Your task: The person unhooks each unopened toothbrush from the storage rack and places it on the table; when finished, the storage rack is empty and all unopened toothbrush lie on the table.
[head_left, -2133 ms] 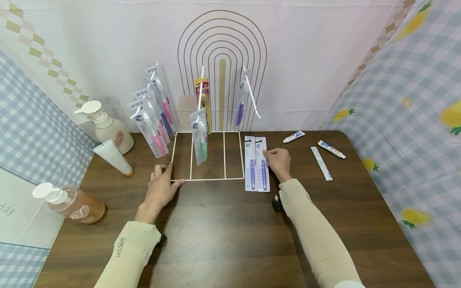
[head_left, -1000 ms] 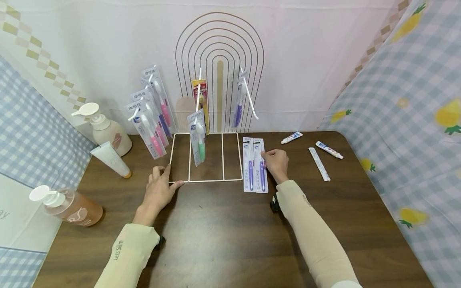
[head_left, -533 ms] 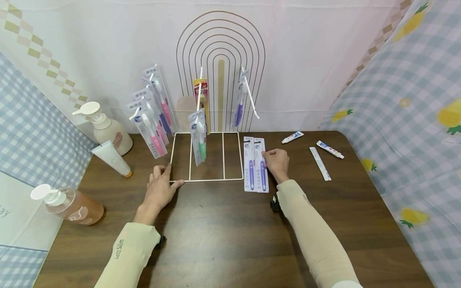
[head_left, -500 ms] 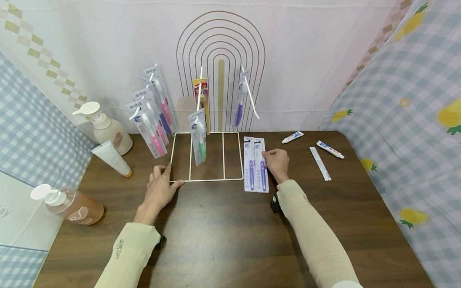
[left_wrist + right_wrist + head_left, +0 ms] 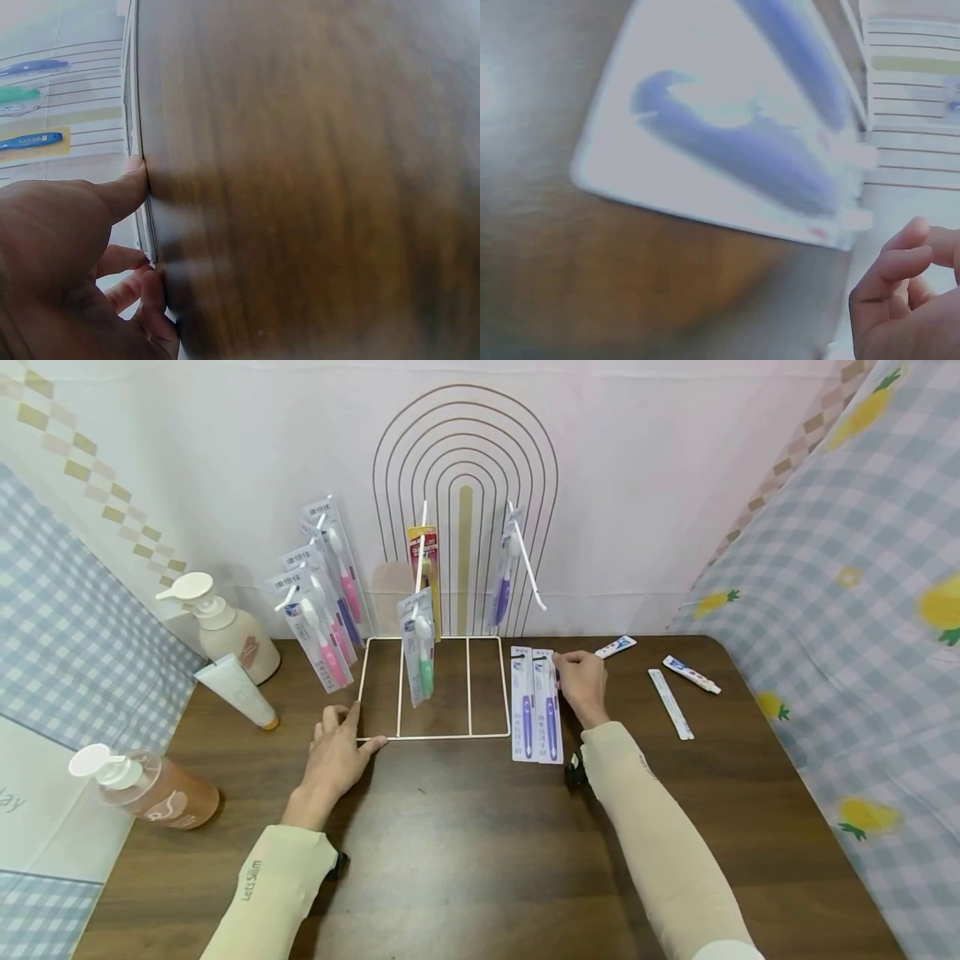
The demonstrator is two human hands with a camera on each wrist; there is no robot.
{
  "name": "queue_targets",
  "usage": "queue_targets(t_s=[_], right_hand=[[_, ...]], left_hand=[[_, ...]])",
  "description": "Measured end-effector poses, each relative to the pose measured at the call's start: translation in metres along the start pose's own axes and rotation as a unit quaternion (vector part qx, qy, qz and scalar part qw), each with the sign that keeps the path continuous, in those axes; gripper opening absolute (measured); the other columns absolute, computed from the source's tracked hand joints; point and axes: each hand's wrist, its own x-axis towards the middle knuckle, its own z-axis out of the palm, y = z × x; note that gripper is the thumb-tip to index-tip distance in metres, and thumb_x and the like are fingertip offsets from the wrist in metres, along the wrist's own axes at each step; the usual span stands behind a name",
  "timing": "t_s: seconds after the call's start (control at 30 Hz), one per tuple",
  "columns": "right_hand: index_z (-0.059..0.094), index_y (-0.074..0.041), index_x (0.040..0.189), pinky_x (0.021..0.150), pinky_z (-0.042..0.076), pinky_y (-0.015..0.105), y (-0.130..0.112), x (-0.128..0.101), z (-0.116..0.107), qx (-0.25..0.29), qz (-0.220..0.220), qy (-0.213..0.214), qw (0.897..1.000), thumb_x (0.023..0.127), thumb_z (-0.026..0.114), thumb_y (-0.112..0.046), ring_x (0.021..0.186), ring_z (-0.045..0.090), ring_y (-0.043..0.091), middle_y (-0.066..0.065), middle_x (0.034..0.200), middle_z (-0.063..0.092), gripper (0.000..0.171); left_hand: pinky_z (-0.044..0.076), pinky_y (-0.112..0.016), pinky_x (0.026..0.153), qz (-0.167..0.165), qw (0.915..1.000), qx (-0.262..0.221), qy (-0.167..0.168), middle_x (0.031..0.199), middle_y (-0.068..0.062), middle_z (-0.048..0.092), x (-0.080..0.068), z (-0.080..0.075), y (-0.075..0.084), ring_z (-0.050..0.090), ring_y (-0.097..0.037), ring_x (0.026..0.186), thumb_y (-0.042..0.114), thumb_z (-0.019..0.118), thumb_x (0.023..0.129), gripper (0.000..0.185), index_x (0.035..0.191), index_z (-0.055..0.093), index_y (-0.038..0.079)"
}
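Head view: left hand [image 5: 335, 758] rests on the rack [image 5: 435, 737] base's near-left corner, fingers relaxed. Right hand [image 5: 583, 681], right of the rack, curls at the packs [image 5: 537, 710] on the table [image 5: 465, 843].

Left wrist view: thumb [image 5: 124, 191] presses the wire.

Right wrist view: curled fingers [image 5: 889, 274] beside a blurred pack; grasp unclear.

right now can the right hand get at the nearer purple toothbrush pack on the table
Probably yes: the right hand sits at the top edge of the purple toothbrush pack, which lies flat on the table with nothing between them.

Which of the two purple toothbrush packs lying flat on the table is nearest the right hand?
The right-hand pack, beside the right hand; the other pack lies nearer the white rack.
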Motion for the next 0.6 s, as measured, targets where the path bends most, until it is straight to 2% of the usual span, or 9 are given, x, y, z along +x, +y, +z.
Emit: queue_targets(t_s=[0.1,0.2,0.3,0.43,0.5,0.6], right_hand=[[0.083,0.000,0.127,0.069,0.048,0.020,-0.014,0.003,-0.001,0.016,-0.011,-0.012,1.000,0.114,0.071,-0.030,0.069,0.070,0.013,0.025,0.120,0.084,0.036],[0.079,0.003,0.137,0.063,0.049,0.017,-0.029,0.007,-0.001,0.049,-0.029,-0.036,0.998,0.115,0.070,-0.023,0.066,0.068,0.007,0.027,0.127,0.082,0.035],[0.071,0.005,0.147,0.058,0.050,0.015,-0.049,0.012,0.001,0.097,-0.050,-0.070,0.992,0.113,0.071,-0.012,0.063,0.066,0.002,0.024,0.119,0.078,0.039],[0.064,0.003,0.157,0.057,0.051,0.017,-0.080,0.015,0.004,0.137,-0.077,-0.114,0.981,0.110,0.074,-0.008,0.068,0.067,0.004,0.006,0.109,0.068,0.049],[0.060,0.002,0.160,0.059,0.051,0.018,-0.093,0.016,0.005,0.142,-0.096,-0.127,0.977,0.110,0.074,-0.009,0.073,0.069,0.008,0.003,0.111,0.064,0.053],[0.057,0.001,0.164,0.065,0.054,0.018,-0.110,0.018,0.005,0.132,-0.133,-0.132,0.973,0.110,0.076,-0.010,0.079,0.070,0.012,0.007,0.120,0.063,0.059]], left_hand=[[0.043,-0.075,0.119,0.001,1.0000,0.002,-0.001,0.171,-0.033,0.031,-0.001,0.001,0.002,0.042,-0.060,0.147,0.037,0.070,0.116,0.086,0.177,0.029,-0.007],[0.043,-0.074,0.118,0.002,1.0000,0.002,-0.002,0.171,-0.033,0.031,0.000,0.002,0.002,0.042,-0.059,0.146,0.037,0.070,0.115,0.086,0.177,0.030,-0.007],[0.043,-0.074,0.118,0.004,1.0000,0.004,-0.001,0.170,-0.033,0.031,0.001,0.002,0.002,0.042,-0.059,0.145,0.038,0.069,0.116,0.086,0.177,0.029,-0.007],[0.042,-0.075,0.119,0.003,1.0000,0.005,-0.001,0.171,-0.034,0.030,0.000,0.001,0.001,0.042,-0.060,0.146,0.037,0.069,0.116,0.086,0.177,0.029,-0.007],[0.043,-0.076,0.118,0.006,1.0000,0.005,0.004,0.170,-0.034,0.031,0.000,0.000,0.001,0.042,-0.061,0.145,0.036,0.069,0.116,0.085,0.177,0.029,-0.008],[0.043,-0.076,0.117,0.006,0.9999,-0.003,0.015,0.169,-0.034,0.033,0.000,0.002,0.001,0.043,-0.061,0.144,0.034,0.072,0.114,0.085,0.176,0.031,-0.009]])
